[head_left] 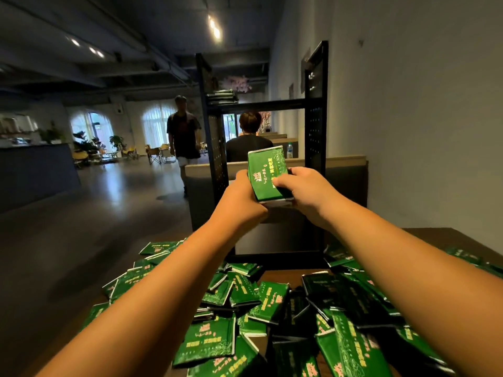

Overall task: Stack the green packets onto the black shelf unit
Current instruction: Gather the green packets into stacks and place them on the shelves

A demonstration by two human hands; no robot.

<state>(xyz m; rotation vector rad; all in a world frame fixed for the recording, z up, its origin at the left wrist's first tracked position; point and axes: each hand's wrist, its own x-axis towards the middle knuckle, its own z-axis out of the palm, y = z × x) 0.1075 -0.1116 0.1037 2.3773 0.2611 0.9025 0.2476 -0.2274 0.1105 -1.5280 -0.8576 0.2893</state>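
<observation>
Hands meet at frame centre, both arms stretched forward. Left hand (239,197) curls round the left edge of a small stack of green packets (268,172). Right hand (302,191) grips the right side, thumb laid across the front face, fingers wrapped behind. Stack is held on edge, slightly tilted, in the air before the open middle of the black shelf unit (315,126), touching no shelf. On the unit's upper shelf, toward its left, a short pile of shelved packets (221,96) lies flat. Lower frame: loose packets (245,308) heaped in disorder across a brown table (441,235), overlapping, lying at all angles; the unit's base bar sits at the far edge of the heap. Right of frame, a plain pale wall (422,104). Left and upper left, a dim open room: glossy floor (109,213), dark counter (35,172), potted plants (117,141) by arched windows (153,129), ceiling lights (215,28). One standing person (183,137) is left of the unit; one seated person (249,142) shows through it, back turned.
</observation>
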